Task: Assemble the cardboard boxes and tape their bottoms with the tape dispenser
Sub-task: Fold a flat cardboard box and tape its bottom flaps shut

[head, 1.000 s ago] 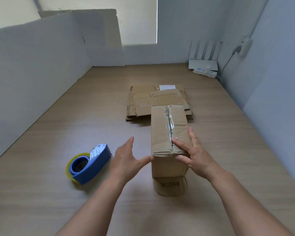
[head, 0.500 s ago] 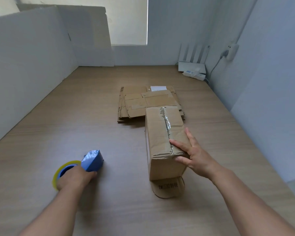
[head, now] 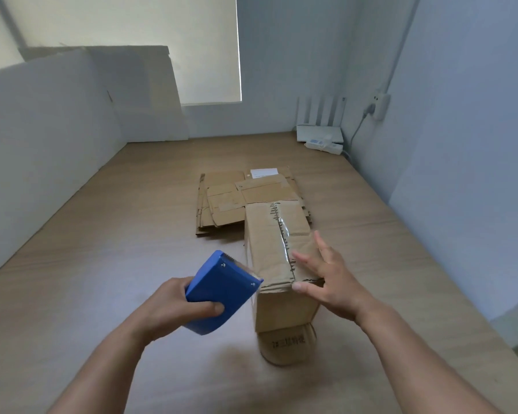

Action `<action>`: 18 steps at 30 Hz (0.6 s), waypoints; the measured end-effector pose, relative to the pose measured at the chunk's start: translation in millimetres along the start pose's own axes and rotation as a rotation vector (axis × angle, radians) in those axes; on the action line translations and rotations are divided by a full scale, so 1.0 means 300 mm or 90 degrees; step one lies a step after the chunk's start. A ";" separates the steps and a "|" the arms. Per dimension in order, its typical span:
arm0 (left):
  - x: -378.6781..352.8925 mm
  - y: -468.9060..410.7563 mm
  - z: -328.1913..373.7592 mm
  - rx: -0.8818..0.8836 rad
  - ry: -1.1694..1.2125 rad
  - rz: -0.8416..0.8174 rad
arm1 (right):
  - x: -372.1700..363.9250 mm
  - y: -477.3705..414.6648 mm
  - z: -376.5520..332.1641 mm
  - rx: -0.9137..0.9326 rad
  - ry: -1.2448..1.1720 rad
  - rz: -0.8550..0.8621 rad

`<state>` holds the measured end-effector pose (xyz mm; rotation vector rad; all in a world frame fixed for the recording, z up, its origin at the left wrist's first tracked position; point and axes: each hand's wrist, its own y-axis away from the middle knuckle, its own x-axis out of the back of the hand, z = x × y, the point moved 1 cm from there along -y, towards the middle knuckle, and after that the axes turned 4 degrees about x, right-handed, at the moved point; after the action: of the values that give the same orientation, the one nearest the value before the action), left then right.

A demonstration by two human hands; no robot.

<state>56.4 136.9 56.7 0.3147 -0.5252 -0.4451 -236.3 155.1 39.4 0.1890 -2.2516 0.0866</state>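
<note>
**Transition from folding to taping.** The left hand [head: 174,312], which half a second ago was closing on the blue plastic tape dispenser [head: 222,291] where it lay on the pale wooden surface [head: 126,240] at the box's 9 o'clock, now grips it. The dispenser is lifted, its toothed edge just beside the near-left top corner of the upright brown cardboard box [head: 269,234]. The right hand [head: 332,282] remains flat with its fingers straight, pressing the closed flaps beside the old clear-tape seam. A stack of flattened brown cardboard boxes [head: 234,198] lies at 12 o'clock. Judgement: folding is finished, and a fresh strip along the seam comes next.
</note>
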 end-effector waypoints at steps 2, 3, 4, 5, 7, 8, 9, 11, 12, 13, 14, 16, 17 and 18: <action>-0.011 0.010 0.040 -0.032 -0.015 -0.031 | 0.031 0.023 -0.050 0.034 -0.062 0.068; -0.017 0.014 0.054 -0.042 -0.025 -0.042 | 0.046 0.033 -0.080 0.048 -0.121 0.091; -0.023 0.018 0.066 -0.050 -0.035 -0.053 | 0.057 0.041 -0.106 0.059 -0.188 0.103; -0.029 0.021 0.077 -0.058 -0.042 -0.060 | 0.062 0.046 -0.131 0.063 -0.248 0.106; -0.039 0.026 0.095 -0.068 -0.051 -0.070 | 0.056 0.045 -0.165 0.040 -0.324 0.104; -0.042 0.027 0.103 -0.070 -0.055 -0.073 | 0.049 0.042 -0.175 0.023 -0.341 0.104; -0.045 0.028 0.108 -0.068 -0.062 -0.077 | 0.044 0.041 -0.184 0.009 -0.349 0.107; -0.045 0.033 0.120 -0.062 -0.082 -0.083 | 0.039 0.039 -0.195 0.001 -0.353 0.120; -0.043 0.036 0.127 -0.059 -0.093 -0.085 | 0.037 0.040 -0.200 0.003 -0.354 0.126; -0.039 0.039 0.134 -0.055 -0.104 -0.086 | 0.035 0.042 -0.204 0.007 -0.354 0.131; -0.036 0.043 0.143 -0.051 -0.113 -0.087 | 0.033 0.042 -0.206 0.013 -0.353 0.136; -0.026 0.049 0.162 -0.036 -0.124 -0.077 | 0.034 0.043 -0.210 0.026 -0.353 0.146; -0.022 0.051 0.172 -0.029 -0.126 -0.067 | 0.035 0.045 -0.214 0.032 -0.365 0.150; -0.017 0.052 0.182 -0.026 -0.125 -0.055 | 0.037 0.047 -0.217 0.033 -0.386 0.153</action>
<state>27.9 143.4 105.6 0.2567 -0.6956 -0.5728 -195.9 176.1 89.2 -0.0387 -2.8719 0.2424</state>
